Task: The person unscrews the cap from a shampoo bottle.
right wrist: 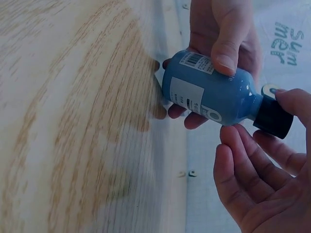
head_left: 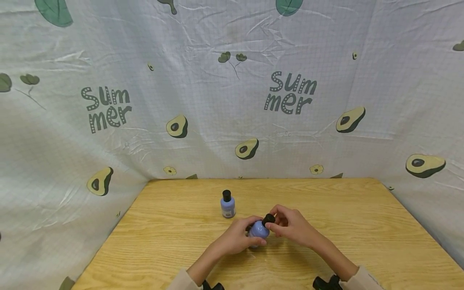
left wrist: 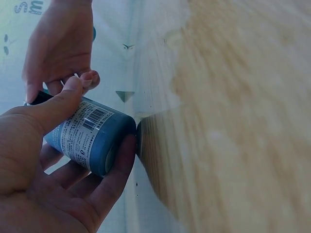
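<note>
A small blue bottle (head_left: 259, 229) with a black cap (head_left: 268, 219) is held tilted over the table, its cap pointing up and to the right. My left hand (head_left: 237, 237) grips the bottle's body, thumb on one side and fingers round the other. With thumb and fingers my right hand (head_left: 293, 226) pinches the cap. In the left wrist view a white label with a barcode (left wrist: 87, 128) shows on the bottle's side. The right wrist view shows the cap (right wrist: 273, 116) seated on the neck, with the lower fingers of the right hand (right wrist: 272, 194) curled beneath it.
A second blue bottle (head_left: 228, 207) with a black cap stands upright on the wooden table (head_left: 163, 241), behind and left of the hands. Beyond the table's back edge hangs a white cloth (head_left: 210, 104) printed with avocados and lettering.
</note>
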